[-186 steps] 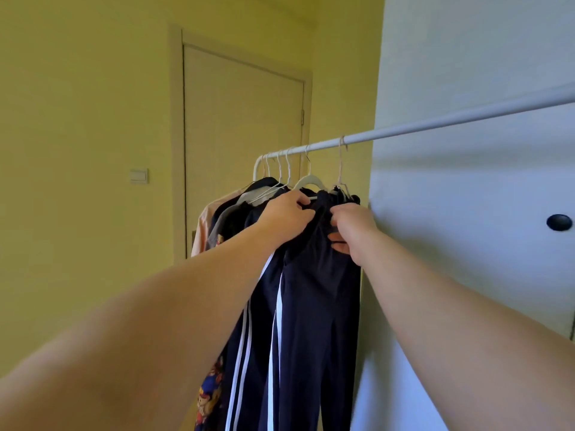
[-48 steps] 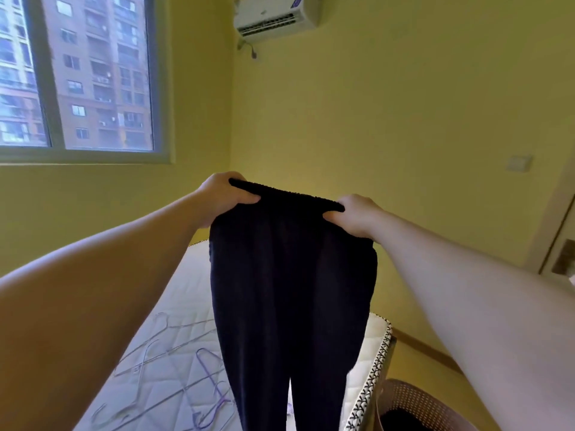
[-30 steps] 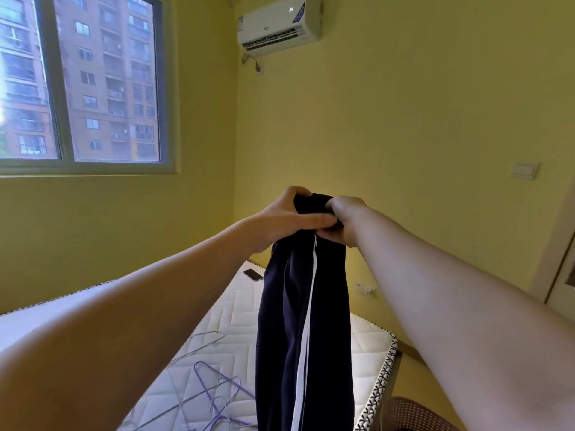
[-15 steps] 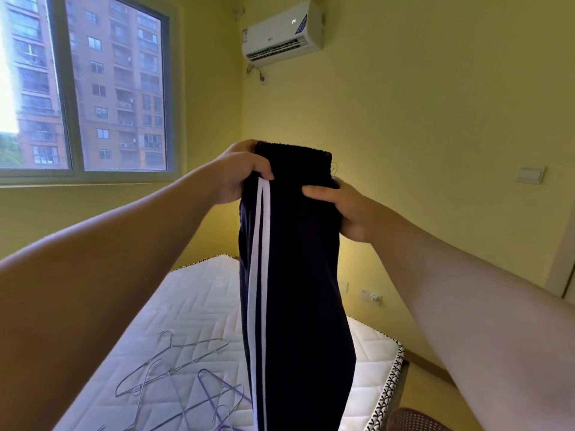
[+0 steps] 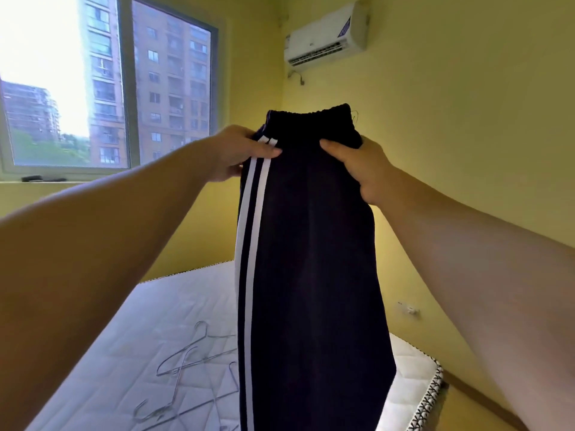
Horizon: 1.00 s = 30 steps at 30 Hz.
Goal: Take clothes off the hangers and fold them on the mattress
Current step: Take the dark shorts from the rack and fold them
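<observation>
Dark navy track pants (image 5: 311, 259) with two white side stripes hang lengthwise in front of me, folded leg on leg, waistband up. My left hand (image 5: 236, 155) pinches the striped left edge just below the waistband. My right hand (image 5: 357, 166) grips the right edge at the same height. The pants hang over the white quilted mattress (image 5: 161, 312); their lower end runs out of view. Several bare wire hangers (image 5: 189, 365) lie on the mattress to the left of the pants.
A large window (image 5: 109, 85) fills the left wall, with small dark items on its sill. An air conditioner (image 5: 326, 32) hangs high on the yellow far wall. The mattress corner (image 5: 426, 396) ends at the lower right beside the floor. A wall socket (image 5: 409, 309) sits low on the right.
The pants came off the rail and I turned to the mattress. In the last second both hands slid down from the waistband's top edge to just below it.
</observation>
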Each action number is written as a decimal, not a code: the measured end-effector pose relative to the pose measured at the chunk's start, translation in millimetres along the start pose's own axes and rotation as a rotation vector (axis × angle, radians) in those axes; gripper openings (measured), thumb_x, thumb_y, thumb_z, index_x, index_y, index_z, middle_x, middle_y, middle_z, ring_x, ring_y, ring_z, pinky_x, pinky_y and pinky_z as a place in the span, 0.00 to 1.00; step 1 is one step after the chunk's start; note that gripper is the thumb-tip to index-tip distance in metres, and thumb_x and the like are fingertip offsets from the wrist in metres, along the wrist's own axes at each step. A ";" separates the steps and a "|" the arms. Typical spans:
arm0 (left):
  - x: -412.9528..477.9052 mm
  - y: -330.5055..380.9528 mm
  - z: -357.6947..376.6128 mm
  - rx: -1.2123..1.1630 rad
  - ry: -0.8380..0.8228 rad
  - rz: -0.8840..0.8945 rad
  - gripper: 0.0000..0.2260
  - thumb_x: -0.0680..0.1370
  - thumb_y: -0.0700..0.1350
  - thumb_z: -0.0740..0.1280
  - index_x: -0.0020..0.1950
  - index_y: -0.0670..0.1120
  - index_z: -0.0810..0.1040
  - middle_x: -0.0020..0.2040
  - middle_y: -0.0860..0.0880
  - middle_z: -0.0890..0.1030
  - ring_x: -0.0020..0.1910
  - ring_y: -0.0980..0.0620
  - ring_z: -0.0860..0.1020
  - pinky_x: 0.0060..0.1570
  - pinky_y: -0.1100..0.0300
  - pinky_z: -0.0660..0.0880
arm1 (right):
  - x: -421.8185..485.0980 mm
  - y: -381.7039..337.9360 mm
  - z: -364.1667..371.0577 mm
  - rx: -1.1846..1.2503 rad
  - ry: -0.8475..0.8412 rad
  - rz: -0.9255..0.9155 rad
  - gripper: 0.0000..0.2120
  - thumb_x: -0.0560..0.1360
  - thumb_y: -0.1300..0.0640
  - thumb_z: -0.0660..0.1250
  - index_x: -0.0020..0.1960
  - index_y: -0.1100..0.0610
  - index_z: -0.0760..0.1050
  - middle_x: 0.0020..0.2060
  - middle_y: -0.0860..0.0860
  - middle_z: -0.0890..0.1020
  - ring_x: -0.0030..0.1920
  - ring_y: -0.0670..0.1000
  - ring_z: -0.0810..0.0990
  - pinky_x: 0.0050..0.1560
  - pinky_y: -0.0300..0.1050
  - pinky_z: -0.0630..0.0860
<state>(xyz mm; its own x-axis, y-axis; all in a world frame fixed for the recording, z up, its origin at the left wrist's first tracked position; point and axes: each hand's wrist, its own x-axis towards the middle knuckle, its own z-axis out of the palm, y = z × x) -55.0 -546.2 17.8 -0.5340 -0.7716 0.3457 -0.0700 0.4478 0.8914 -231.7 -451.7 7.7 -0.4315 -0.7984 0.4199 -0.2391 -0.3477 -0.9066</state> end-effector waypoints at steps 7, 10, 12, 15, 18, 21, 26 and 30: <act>-17.8 10.0 -12.6 -0.169 -0.006 0.007 0.03 0.79 0.44 0.64 0.48 0.47 0.77 0.33 0.54 0.83 0.32 0.58 0.82 0.33 0.65 0.78 | 5.0 -14.5 13.8 0.115 -0.130 0.124 0.25 0.70 0.49 0.73 0.63 0.59 0.75 0.53 0.54 0.82 0.50 0.52 0.81 0.50 0.45 0.79; -21.0 4.5 -22.2 -0.146 -0.039 -0.027 0.05 0.79 0.42 0.62 0.50 0.47 0.77 0.39 0.51 0.83 0.37 0.55 0.82 0.39 0.63 0.80 | 11.5 -8.4 21.0 0.111 -0.204 0.189 0.22 0.71 0.51 0.72 0.62 0.57 0.77 0.55 0.55 0.81 0.53 0.54 0.81 0.52 0.48 0.79; -17.8 -3.2 -27.3 -0.061 0.005 -0.036 0.06 0.79 0.39 0.62 0.53 0.46 0.77 0.42 0.50 0.82 0.39 0.54 0.81 0.41 0.60 0.80 | 15.2 -0.5 26.4 0.094 -0.189 0.182 0.19 0.71 0.55 0.71 0.61 0.58 0.77 0.54 0.55 0.81 0.52 0.55 0.81 0.53 0.49 0.78; -9.4 -16.8 -34.9 0.027 0.161 -0.014 0.12 0.78 0.39 0.64 0.61 0.46 0.74 0.45 0.49 0.81 0.42 0.52 0.79 0.43 0.59 0.77 | 19.5 5.4 40.7 0.057 -0.134 0.095 0.16 0.73 0.61 0.70 0.60 0.60 0.75 0.46 0.54 0.80 0.44 0.53 0.80 0.45 0.46 0.79; -8.8 -24.8 -41.4 0.010 0.248 0.024 0.13 0.78 0.40 0.65 0.62 0.48 0.71 0.45 0.50 0.78 0.41 0.53 0.77 0.41 0.60 0.74 | 18.7 3.7 56.3 0.007 -0.106 -0.007 0.17 0.75 0.64 0.67 0.63 0.58 0.73 0.48 0.54 0.79 0.47 0.55 0.79 0.51 0.50 0.78; -15.4 -25.4 -56.1 0.041 0.283 0.065 0.11 0.78 0.42 0.65 0.60 0.51 0.70 0.51 0.46 0.78 0.49 0.47 0.78 0.52 0.52 0.75 | 9.5 -1.9 74.1 -0.024 -0.073 -0.066 0.17 0.76 0.63 0.66 0.64 0.57 0.71 0.51 0.54 0.78 0.52 0.56 0.78 0.55 0.51 0.76; -43.0 -6.7 -91.0 0.071 0.343 0.216 0.08 0.78 0.41 0.65 0.53 0.50 0.70 0.50 0.45 0.77 0.51 0.45 0.77 0.56 0.48 0.73 | -16.1 -29.6 110.4 -0.008 0.014 -0.203 0.16 0.77 0.63 0.64 0.65 0.58 0.71 0.45 0.50 0.77 0.50 0.54 0.77 0.52 0.48 0.75; -69.2 9.0 -122.9 0.081 0.328 0.283 0.09 0.78 0.42 0.65 0.45 0.56 0.70 0.50 0.45 0.76 0.48 0.47 0.76 0.56 0.47 0.74 | -45.2 -53.2 142.0 0.054 0.115 -0.289 0.14 0.77 0.64 0.63 0.62 0.58 0.73 0.42 0.47 0.77 0.43 0.47 0.78 0.46 0.41 0.76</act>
<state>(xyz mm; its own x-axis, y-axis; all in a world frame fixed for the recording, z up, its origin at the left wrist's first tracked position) 84.9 -544.3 38.0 -0.2464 -0.7100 0.6597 -0.0317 0.6862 0.7267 -75.9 -466.8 31.2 -0.4488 -0.6031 0.6595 -0.3211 -0.5799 -0.7488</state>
